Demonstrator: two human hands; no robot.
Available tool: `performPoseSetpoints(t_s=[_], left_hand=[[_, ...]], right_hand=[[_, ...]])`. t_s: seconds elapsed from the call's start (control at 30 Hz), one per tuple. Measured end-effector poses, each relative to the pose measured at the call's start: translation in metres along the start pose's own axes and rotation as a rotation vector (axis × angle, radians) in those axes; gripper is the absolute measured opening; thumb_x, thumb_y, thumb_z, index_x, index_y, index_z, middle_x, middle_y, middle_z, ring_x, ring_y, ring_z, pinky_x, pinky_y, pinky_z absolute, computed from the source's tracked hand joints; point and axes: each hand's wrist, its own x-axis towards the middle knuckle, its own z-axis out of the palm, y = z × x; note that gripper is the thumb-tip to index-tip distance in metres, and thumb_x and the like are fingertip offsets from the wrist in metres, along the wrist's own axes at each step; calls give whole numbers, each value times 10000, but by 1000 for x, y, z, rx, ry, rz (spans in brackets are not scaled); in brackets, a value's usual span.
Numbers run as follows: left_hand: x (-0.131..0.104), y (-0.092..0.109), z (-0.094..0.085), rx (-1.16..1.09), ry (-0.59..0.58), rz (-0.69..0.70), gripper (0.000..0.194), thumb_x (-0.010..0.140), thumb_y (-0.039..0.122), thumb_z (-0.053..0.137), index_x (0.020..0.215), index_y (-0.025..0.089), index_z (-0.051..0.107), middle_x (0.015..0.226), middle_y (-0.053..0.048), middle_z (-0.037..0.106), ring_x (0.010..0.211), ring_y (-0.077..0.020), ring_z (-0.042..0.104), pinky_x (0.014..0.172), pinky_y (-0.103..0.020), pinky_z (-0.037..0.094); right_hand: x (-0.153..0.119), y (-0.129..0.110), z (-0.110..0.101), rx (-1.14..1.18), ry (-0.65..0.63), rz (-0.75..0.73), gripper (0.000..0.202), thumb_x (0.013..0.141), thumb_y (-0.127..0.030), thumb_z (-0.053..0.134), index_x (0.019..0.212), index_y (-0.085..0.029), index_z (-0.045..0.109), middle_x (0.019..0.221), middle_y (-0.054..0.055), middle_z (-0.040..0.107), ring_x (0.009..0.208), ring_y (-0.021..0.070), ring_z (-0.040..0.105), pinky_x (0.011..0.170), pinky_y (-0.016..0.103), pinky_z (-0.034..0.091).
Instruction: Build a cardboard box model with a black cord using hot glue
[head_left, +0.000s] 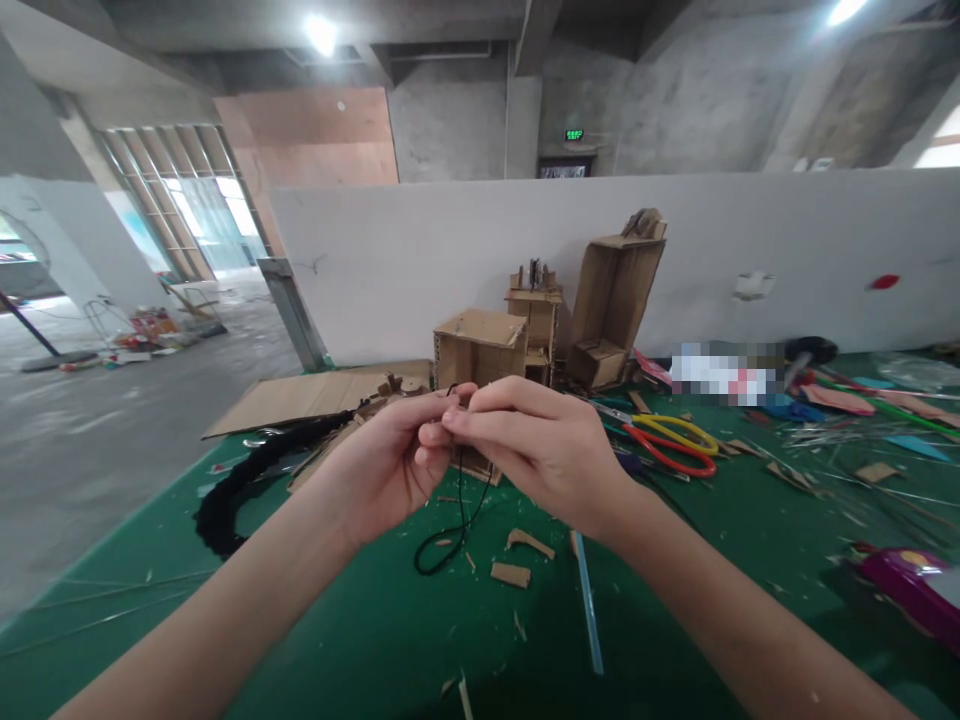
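Observation:
A thin black cord point(427, 572) hangs in a loop below my two hands, over the green tabletop. My left hand point(390, 455) is closed, thumb and fingers pinching the cord. My right hand point(551, 440) meets it from the other side, its fingertips also pinched together on the cord. The exact spot where the cord sits between the fingertips is mostly hidden. Just behind the hands, partly covered by them, stands an open cardboard box point(484, 330).
Behind stand a smaller cardboard structure point(536, 310) and a tall cardboard piece point(619, 300). Scissors with red and yellow handles point(675, 450) lie right. A black fuzzy strip point(225, 510) curves at left. A translucent blue stick point(587, 605), cardboard scraps point(511, 574) and a purple object point(911, 590) lie nearer.

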Motion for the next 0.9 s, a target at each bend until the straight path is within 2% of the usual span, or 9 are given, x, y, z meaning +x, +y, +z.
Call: performPoseSetpoints(t_s=[0.13, 0.27, 0.33, 0.4, 0.5, 0.57, 0.67, 0.8, 0.9], left_hand=[[6, -2, -4, 225, 16, 75, 158, 882, 73, 422, 886, 107, 576, 480, 43, 516, 359, -19, 491, 357, -63, 422], [18, 0, -15, 973, 117, 270, 227, 893, 337, 442, 952, 153, 560, 630, -17, 593, 456, -112, 559, 387, -200, 455], [20, 0, -20, 1461, 274, 502, 339, 878, 438, 420, 944, 151, 588, 757, -73, 615, 611, -179, 608, 508, -290, 507], [18, -2, -22, 1789, 393, 826, 329, 856, 393, 460, 1059, 161, 574, 975, -113, 595, 844, -237, 607, 707, -383, 519], [11, -9, -19, 1904, 359, 1171, 461, 809, 268, 507, 1254, 166, 440, 1223, -141, 476, 1131, -286, 484, 933, -463, 423], [7, -13, -16, 1872, 180, 1154, 543, 794, 224, 518, 1313, 165, 372, 1296, -143, 444, 1212, -280, 426, 995, -444, 383], [8, -19, -14, 1664, -29, 841, 568, 819, 224, 511, 1352, 187, 319, 1222, -116, 546, 1083, -227, 549, 896, -360, 474], [18, -22, -15, 1318, -21, 592, 340, 841, 262, 506, 1169, 172, 525, 903, -56, 655, 698, -147, 613, 615, -262, 508], [23, -23, -16, 1268, -37, 567, 226, 842, 260, 508, 1001, 151, 626, 797, -34, 645, 692, -138, 582, 605, -242, 469]], right_hand=[[1, 1, -5, 34, 34, 95, 128, 875, -160, 516, 868, -185, 641, 904, 25, 641, 836, 107, 603, 729, 227, 501], [-1, 10, -6, 43, -91, 352, 118, 858, -211, 537, 776, -174, 614, 773, 3, 590, 690, 97, 553, 556, 206, 432], [-4, 15, -3, 26, -143, 423, 153, 851, -223, 542, 714, -174, 587, 721, -6, 565, 650, 95, 524, 517, 208, 382], [-5, 19, 2, 6, -140, 475, 201, 846, -239, 544, 655, -177, 543, 672, -14, 540, 615, 94, 495, 509, 217, 349], [-7, 21, 9, 60, -109, 573, 252, 850, -283, 528, 621, -185, 491, 599, -30, 510, 569, 93, 468, 521, 226, 342], [-7, 20, 11, 157, -98, 663, 251, 855, -319, 512, 641, -191, 487, 569, -37, 507, 541, 93, 467, 509, 223, 343], [-7, 19, 12, 214, -80, 722, 274, 857, -345, 496, 631, -190, 485, 556, -38, 507, 521, 92, 467, 496, 221, 336], [-7, 21, 12, -15, -63, 600, 341, 863, -300, 487, 547, -185, 430, 534, -46, 435, 522, 84, 411, 515, 230, 296], [-9, 26, 10, -89, -93, 551, 405, 883, -324, 459, 519, -190, 344, 513, -54, 363, 504, 81, 355, 504, 243, 255]])
